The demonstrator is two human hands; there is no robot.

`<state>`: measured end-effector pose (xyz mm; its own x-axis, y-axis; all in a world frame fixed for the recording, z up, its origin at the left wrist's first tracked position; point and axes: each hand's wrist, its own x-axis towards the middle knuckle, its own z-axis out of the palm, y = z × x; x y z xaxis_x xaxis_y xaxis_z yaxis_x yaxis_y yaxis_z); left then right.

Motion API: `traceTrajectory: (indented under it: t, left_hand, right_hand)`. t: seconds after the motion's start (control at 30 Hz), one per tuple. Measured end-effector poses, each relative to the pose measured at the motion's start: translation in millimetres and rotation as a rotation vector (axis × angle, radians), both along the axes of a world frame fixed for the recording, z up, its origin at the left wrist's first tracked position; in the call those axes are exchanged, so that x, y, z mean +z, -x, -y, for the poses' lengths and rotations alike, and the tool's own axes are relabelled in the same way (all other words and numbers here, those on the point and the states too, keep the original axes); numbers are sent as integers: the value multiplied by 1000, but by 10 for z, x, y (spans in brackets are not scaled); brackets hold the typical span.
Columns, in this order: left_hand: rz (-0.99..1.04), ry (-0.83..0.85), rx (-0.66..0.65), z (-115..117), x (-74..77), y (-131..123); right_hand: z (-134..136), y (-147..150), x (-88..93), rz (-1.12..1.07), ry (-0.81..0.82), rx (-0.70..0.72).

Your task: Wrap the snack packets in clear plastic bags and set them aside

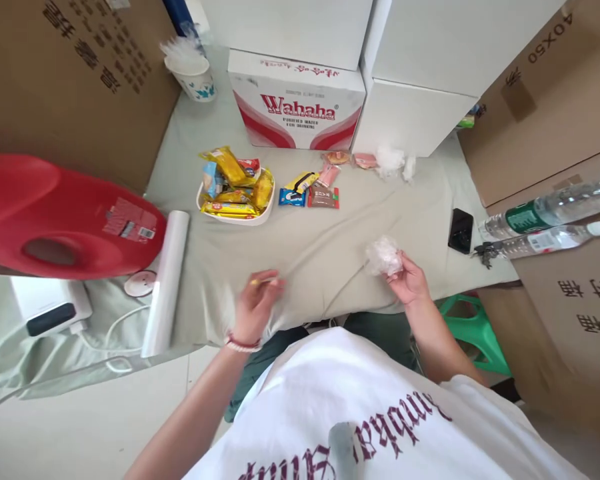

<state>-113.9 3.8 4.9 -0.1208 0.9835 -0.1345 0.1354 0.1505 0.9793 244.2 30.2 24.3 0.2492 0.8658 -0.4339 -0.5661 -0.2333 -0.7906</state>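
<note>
In the head view, my right hand (411,280) is closed on a crumpled wad of clear plastic wrap (383,256), held near the front edge of the cloth-covered table (330,247). My left hand (258,303) hovers over the cloth at the front, wearing a ring and a bracelet. Its fingers are bent and smeared by motion, so whether anything is between them is unclear. Beyond it stands a white bowl (250,221) of wrapped snacks. Loose by the bowl lie a blue packet (292,197), a yellow packet (301,181) and a brown packet (323,196).
At left are a red jug (75,227), a white roll (166,287) and a power bank (53,307). A Wahaba-style water carton (300,100) stands behind, with more plastic wrap (391,162). At right lie a phone (461,231) and plastic bottles (555,241); a green stool (475,330) is below.
</note>
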Motion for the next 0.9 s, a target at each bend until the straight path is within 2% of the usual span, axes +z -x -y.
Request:
traceTrajectory:
  t: [0.03,0.1,0.2,0.27,0.37,0.53,0.73,0.9]
  left_hand:
    - [222,113,-32,-16,-15,-240]
    - [509,261,-59,-72,-46,-679]
    - [694,363,-135,-181,-77,-1133]
    - [714,363,-182,-237,-101,-1257]
    - [666,342,-183,-277,-157,-1194]
    - [623,351,-196,-300,-195,-846]
    - [560,213,-73,-334,-98,-650]
    - [552,168,-7,-327,16,-541]
  right_hand:
    - [75,144,-57,-40,-8,16]
    - [173,423,-116,-105,-14,67]
    - [222,727,-86,-128,0,186]
    - [214,796,-26,-62,7,269]
    - [186,716,50,102,-6,308]
    - [161,479,72,223,6,279]
    - [108,450,59,271,-116,129]
    - [84,473,60,253,-120,63]
